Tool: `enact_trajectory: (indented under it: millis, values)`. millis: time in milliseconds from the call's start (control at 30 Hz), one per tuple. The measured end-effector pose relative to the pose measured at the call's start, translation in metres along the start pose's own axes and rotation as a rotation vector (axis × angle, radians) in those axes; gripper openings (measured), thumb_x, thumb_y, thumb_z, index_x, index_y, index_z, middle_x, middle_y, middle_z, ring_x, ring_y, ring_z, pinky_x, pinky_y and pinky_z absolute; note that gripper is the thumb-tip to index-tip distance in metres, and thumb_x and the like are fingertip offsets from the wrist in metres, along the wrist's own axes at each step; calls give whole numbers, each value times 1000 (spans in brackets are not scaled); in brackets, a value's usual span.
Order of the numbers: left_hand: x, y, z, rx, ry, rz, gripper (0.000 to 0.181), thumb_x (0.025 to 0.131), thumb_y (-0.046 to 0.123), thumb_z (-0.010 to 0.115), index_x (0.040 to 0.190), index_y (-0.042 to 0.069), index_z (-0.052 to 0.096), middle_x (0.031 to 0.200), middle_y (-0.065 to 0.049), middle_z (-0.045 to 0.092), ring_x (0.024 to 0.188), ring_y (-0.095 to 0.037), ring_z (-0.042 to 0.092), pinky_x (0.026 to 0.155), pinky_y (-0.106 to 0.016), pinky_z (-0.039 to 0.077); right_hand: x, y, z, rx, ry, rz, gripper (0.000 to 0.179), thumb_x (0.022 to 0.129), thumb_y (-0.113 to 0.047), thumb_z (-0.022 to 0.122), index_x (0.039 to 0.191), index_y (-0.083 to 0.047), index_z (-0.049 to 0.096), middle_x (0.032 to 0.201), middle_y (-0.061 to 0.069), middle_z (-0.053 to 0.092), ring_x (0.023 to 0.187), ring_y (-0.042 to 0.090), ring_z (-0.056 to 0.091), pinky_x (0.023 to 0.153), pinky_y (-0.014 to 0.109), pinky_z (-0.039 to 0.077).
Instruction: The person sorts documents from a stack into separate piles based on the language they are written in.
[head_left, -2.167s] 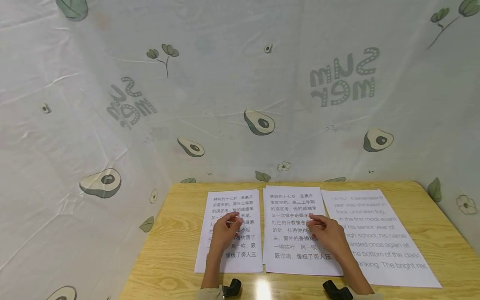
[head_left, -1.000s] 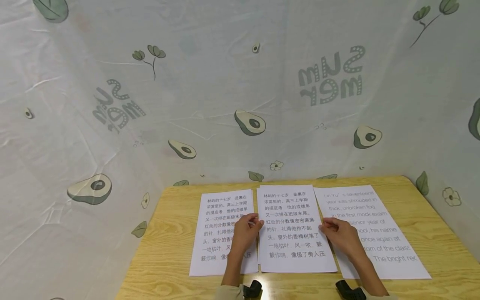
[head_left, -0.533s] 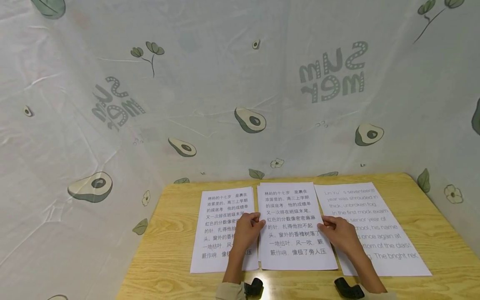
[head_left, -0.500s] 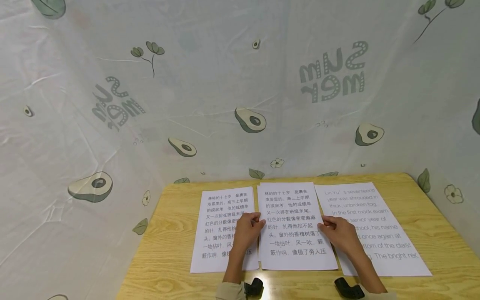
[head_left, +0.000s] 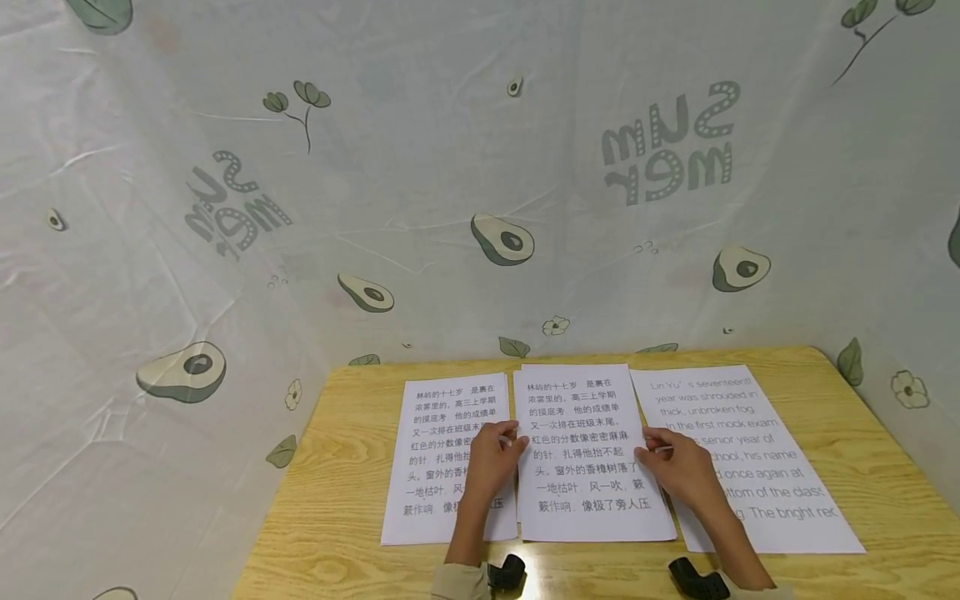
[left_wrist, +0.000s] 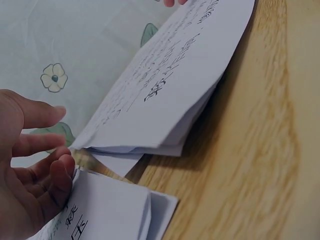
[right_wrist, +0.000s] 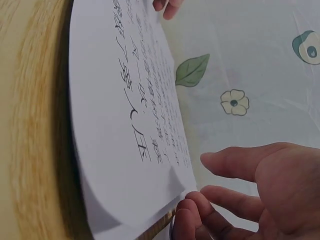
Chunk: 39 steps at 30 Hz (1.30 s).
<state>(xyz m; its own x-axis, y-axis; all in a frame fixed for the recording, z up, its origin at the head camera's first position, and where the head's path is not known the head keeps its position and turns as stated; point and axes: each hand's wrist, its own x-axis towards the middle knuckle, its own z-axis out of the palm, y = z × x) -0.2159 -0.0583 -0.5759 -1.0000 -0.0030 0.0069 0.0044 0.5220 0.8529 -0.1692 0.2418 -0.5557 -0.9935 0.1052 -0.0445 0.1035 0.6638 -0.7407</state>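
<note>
In the head view, a middle stack of white printed sheets (head_left: 581, 525) lies between my two hands. My left hand (head_left: 489, 467) is at its left edge, above the left stack of sheets (head_left: 450, 392). Its curled fingertips (left_wrist: 62, 172) are by the paper's corner in the left wrist view, thumb apart. At the right edge is my right hand (head_left: 678, 467), over the English-printed sheet (head_left: 780, 537). In the right wrist view its fingertips (right_wrist: 192, 200) touch the paper's edge; the thumb stands away from it. The middle stack's near edge looks slightly raised and bowed in the wrist views.
A wooden table (head_left: 315, 500) bears all the papers. Behind and at the sides hangs a pale curtain (head_left: 435, 167) printed with avocados and leaves. Black devices are strapped at both wrists, the left strap device (head_left: 510, 573) near the table's front.
Both hands have moved from over the left and middle pages to the middle stack's two side edges. During the last half second only slight shifts of the stack and hands show.
</note>
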Motion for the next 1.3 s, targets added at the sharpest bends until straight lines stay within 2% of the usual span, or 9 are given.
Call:
enact_trajectory:
  millis: [200, 500, 700, 1000, 1167, 1300]
  values:
    - [1, -4, -1, 10, -5, -18, 40, 95, 20, 80, 130, 2, 75, 103, -2, 68, 84, -10, 58, 69, -20, 51, 2, 4, -1, -17, 5, -1, 49, 99, -20, 73, 137, 10, 65, 119, 23, 75, 103, 34, 73, 82, 36, 56]
    - [0, -4, 0, 54, -1, 28, 31, 93, 19, 80, 121, 5, 81, 100, -2, 70, 81, -7, 56, 67, -20, 48, 3, 2, 1, -25, -20, 8, 52, 99, -22, 74, 138, 11, 65, 113, 19, 74, 96, 24, 69, 76, 31, 52]
    - [-2, 0, 0, 61, -10, 42, 33, 94, 20, 79, 124, 6, 80, 97, 0, 67, 78, -7, 54, 67, -21, 47, 1, 0, 2, -23, -12, -6, 50, 99, -21, 73, 138, 9, 66, 118, 22, 73, 97, 27, 70, 77, 33, 53]
    - [-3, 2, 0, 35, -24, 35, 33, 95, 20, 79, 125, 7, 79, 100, 0, 67, 84, -9, 57, 72, -22, 50, 0, 0, 1, -5, -9, 10, 50, 99, -20, 74, 139, 9, 65, 125, 28, 70, 105, 34, 71, 81, 36, 54]
    - [0, -1, -1, 52, -1, 21, 35, 94, 18, 80, 127, 4, 78, 102, -2, 70, 85, -9, 58, 72, -22, 51, 2, 2, -1, -24, -19, 24, 50, 99, -21, 74, 137, 11, 65, 122, 26, 71, 102, 33, 71, 77, 34, 53]
    - [1, -2, -1, 74, -6, 38, 35, 94, 17, 80, 126, 3, 78, 103, -5, 71, 84, -9, 59, 70, -21, 52, 2, 3, 0, -32, -16, 8, 50, 98, -19, 73, 136, 12, 66, 117, 24, 72, 96, 28, 69, 75, 32, 51]
